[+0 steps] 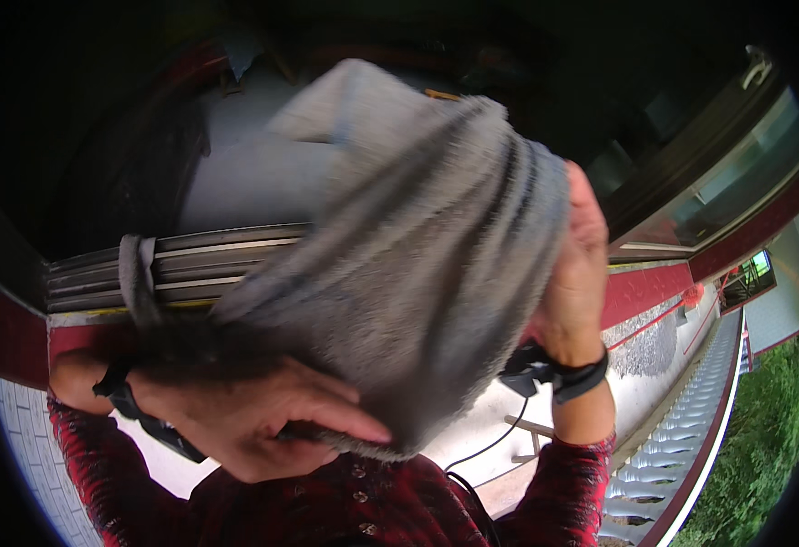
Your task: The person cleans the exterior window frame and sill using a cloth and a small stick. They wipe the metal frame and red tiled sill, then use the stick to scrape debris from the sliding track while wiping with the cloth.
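Note:
A worn grey towelling cloth (399, 273) hangs in folds before me, partly blurred. My left hand (256, 417) pinches its lower edge between thumb and fingers, close to my chest. At the cloth's right edge, my right hand (573, 273) grips it, with most of its fingers hidden behind the fabric. Beyond the cloth lies a metal sliding-window track (194, 267), and another strip of grey cloth (136, 280) is draped over the track at the left.
A window sash with glass (720, 184) stands at the right, above a red sill (652, 290). A white balustrade (673, 424) runs along the lower right, with green foliage outside. A wooden stool (529, 434) and a black cable (488, 444) are below.

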Available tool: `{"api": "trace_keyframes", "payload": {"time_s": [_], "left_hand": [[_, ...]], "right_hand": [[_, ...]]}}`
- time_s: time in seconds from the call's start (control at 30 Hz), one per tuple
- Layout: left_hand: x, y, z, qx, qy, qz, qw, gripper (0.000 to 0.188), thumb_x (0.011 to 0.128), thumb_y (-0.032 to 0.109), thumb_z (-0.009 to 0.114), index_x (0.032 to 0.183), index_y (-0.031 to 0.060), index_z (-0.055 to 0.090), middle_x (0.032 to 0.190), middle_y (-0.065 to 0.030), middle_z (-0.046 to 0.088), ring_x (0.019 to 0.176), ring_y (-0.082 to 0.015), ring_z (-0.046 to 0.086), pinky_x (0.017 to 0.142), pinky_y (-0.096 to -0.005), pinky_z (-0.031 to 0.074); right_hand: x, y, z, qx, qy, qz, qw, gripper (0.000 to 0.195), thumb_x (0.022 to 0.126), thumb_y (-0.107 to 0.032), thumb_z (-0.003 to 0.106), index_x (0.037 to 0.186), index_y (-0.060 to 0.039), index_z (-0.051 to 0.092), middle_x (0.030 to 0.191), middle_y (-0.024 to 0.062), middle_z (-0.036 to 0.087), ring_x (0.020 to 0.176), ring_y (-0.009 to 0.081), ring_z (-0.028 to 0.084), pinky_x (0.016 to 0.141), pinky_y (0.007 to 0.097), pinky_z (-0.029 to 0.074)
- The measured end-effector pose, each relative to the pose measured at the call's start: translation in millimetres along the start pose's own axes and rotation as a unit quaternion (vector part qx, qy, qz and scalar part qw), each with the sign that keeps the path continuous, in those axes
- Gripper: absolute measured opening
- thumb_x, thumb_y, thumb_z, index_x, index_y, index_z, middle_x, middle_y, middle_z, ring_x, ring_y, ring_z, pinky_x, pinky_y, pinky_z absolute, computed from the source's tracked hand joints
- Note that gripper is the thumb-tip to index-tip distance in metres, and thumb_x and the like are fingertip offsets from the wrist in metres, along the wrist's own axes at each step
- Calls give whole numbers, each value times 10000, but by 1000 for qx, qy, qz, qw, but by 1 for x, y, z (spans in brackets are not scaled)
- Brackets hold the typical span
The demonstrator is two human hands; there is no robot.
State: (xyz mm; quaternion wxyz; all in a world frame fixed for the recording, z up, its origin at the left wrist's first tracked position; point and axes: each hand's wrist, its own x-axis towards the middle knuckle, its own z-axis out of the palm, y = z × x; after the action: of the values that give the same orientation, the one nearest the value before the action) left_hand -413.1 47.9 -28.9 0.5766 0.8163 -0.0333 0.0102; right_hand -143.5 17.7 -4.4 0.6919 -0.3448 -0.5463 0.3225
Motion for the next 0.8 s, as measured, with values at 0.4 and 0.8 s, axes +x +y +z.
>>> {"api": "trace_keyframes", "payload": {"time_s": [0.4, 0.8], "left_hand": [[25, -39, 5, -80, 67, -125, 987, 344, 946, 115, 438, 1218, -47, 575, 671, -81, 579, 605, -144, 569, 575, -328, 485], [-61, -37, 42, -62, 103, -77, 990, 414, 883, 17, 572, 1281, -70, 503, 1122, -223, 610, 929, -312, 593, 798, -377, 472]], "right_hand": [[-1, 29, -134, -548, -185, 214, 787, 117, 838, 123, 581, 783, 23, 611, 671, -26, 567, 638, 44, 486, 547, 227, 387], [49, 66, 80, -402, -522, 148, 738, 140, 736, 125, 514, 778, -8, 526, 621, 101, 471, 580, 135, 446, 532, 312, 384]]}}
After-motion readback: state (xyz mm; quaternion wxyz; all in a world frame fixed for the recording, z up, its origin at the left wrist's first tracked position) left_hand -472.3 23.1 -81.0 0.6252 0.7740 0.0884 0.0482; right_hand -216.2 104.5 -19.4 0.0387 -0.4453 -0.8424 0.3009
